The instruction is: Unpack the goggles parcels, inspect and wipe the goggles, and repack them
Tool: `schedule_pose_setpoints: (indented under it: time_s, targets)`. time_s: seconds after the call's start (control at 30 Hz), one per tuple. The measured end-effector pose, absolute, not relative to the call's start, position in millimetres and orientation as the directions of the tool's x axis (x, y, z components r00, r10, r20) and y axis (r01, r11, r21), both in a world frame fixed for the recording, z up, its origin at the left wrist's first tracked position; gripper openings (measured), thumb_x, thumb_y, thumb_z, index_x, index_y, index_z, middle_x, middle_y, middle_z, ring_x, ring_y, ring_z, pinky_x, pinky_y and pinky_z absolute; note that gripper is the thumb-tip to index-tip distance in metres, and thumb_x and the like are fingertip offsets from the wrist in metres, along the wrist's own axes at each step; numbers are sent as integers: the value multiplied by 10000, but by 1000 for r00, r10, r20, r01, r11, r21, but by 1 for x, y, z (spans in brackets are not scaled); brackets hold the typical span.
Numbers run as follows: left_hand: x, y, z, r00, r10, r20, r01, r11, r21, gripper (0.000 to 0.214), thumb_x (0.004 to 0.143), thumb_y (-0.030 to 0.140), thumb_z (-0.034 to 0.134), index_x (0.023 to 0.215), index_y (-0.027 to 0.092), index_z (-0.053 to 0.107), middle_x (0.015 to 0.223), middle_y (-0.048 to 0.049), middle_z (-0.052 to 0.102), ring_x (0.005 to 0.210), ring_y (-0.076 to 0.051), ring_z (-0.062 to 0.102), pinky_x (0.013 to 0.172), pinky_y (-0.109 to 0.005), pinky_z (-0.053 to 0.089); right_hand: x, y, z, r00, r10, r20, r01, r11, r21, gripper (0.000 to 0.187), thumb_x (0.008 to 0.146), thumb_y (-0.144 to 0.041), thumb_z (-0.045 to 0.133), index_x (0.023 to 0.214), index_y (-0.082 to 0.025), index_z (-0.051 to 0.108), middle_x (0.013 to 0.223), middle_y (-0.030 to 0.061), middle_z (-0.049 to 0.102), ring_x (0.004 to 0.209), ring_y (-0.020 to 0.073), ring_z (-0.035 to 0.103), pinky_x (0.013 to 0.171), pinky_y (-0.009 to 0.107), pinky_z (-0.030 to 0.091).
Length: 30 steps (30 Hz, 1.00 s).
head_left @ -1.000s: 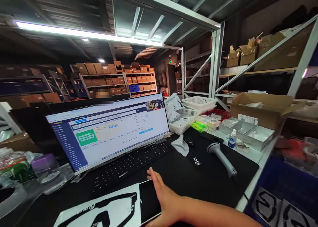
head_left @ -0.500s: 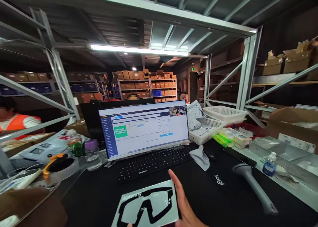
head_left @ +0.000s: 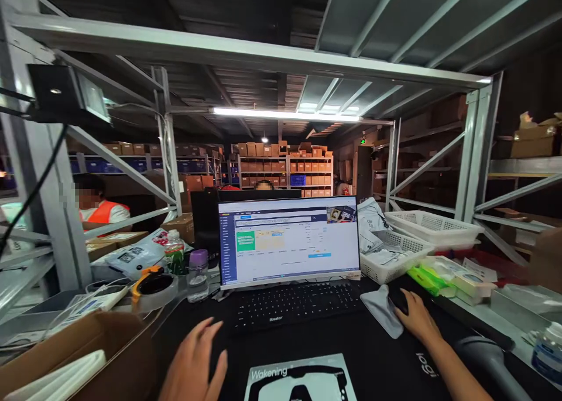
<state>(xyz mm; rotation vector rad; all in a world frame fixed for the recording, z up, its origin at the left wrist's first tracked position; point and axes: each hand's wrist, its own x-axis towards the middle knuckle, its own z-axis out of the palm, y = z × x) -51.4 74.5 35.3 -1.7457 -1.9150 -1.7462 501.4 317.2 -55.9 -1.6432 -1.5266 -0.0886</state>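
A white box (head_left: 299, 373) marked "Wakening", with a black goggle-shaped print on it, lies on the black desk mat (head_left: 246, 342) at the bottom centre; its lower part is cut off by the frame. My left hand (head_left: 193, 363) hovers left of it, fingers apart and holding nothing. Over on the right, my right hand (head_left: 419, 318) rests on a dark computer mouse (head_left: 397, 300), fingers curved round it. A grey mouse-shaped pad (head_left: 385, 313) lies beside that hand. Behind the hands are the black keyboard (head_left: 298, 304) and a lit monitor (head_left: 290, 243).
A handheld scanner (head_left: 487, 357) lies at the right, near a small bottle (head_left: 548, 351). White baskets (head_left: 397, 263) stand behind the mouse. On the left are a cardboard box (head_left: 109, 354), a tape roll (head_left: 156, 292) and a purple-lidded jar (head_left: 198, 275). A person in an orange vest (head_left: 99, 212) is farther back.
The white box has been set down on the mat and released. My right hand has moved from it to the mouse; my left hand has come into view. The view has shifted left and up.
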Motion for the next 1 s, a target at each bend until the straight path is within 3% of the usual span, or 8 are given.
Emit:
schedule_pose_setpoints:
  time_s: [0.07, 0.13, 0.27, 0.43, 0.53, 0.67, 1.0]
  targets:
    - [-44, 104, 33, -193, 753, 629, 866, -171, 470, 324, 818, 398, 571, 1085, 243, 669, 1280, -144, 622, 1237, -355, 568, 1127, -529, 405, 503, 325, -70, 188, 795, 577, 855, 157, -494, 555, 656, -349, 556, 1175, -176, 651, 1212, 187, 636, 1154, 402, 633, 975, 533, 515]
    - [-31, 138, 24, -153, 787, 597, 899, -140, 415, 307, 853, 325, 508, 1075, 199, 678, 1274, -162, 632, 1226, -338, 583, 1080, -494, 455, 505, 334, -76, 115, 807, 580, 872, 198, -448, 537, 669, -359, 541, 1167, -200, 665, 1227, 167, 638, 1145, 372, 646, 978, 505, 522]
    - [-4, 191, 0, -105, 820, 563, 940, -103, 325, 331, 858, 198, 495, 1129, 138, 674, 1354, -192, 596, 1304, -340, 523, 1157, -504, 350, 512, 347, -79, -25, 824, 566, 896, 270, -353, 487, 763, -448, 493, 1152, -225, 684, 1270, 150, 629, 1137, 329, 659, 981, 461, 531]
    - [7, 210, -13, -66, 848, 526, 973, -61, 221, 336, 899, 196, 508, 1195, 139, 658, 1379, -194, 585, 1312, -335, 512, 1157, -523, 330, 522, 351, -88, -86, 835, 543, 911, 287, -297, 501, 827, -526, 459, 1172, -248, 692, 1311, 145, 611, 1143, 326, 663, 962, 447, 545]
    - [6, 210, -15, -71, 862, 503, 985, -19, 173, 341, 907, 229, 536, 1216, 150, 655, 1402, -188, 569, 1322, -350, 496, 1152, -536, 322, 525, 353, -92, -86, 843, 530, 920, 272, -283, 515, 859, -561, 451, 1231, -282, 670, 1349, 125, 592, 1164, 327, 652, 950, 455, 553]
    - [3, 207, -16, -109, 881, 460, 990, 52, 135, 297, 929, 223, 541, 1184, 131, 661, 1370, -190, 577, 1289, -346, 514, 1116, -540, 349, 524, 353, -88, -59, 837, 544, 933, 240, -267, 544, 836, -549, 428, 1200, -244, 694, 1293, 148, 615, 1172, 342, 641, 999, 476, 524]
    - [5, 201, -11, -118, 895, 431, 992, 89, 89, 242, 961, 295, 594, 1153, 154, 635, 1209, -91, 637, 1161, -263, 583, 1028, -498, 437, 524, 353, -85, -67, 849, 524, 944, 224, -242, 564, 863, -504, 409, 1227, -184, 696, 1303, 180, 588, 1201, 330, 608, 1023, 465, 501]
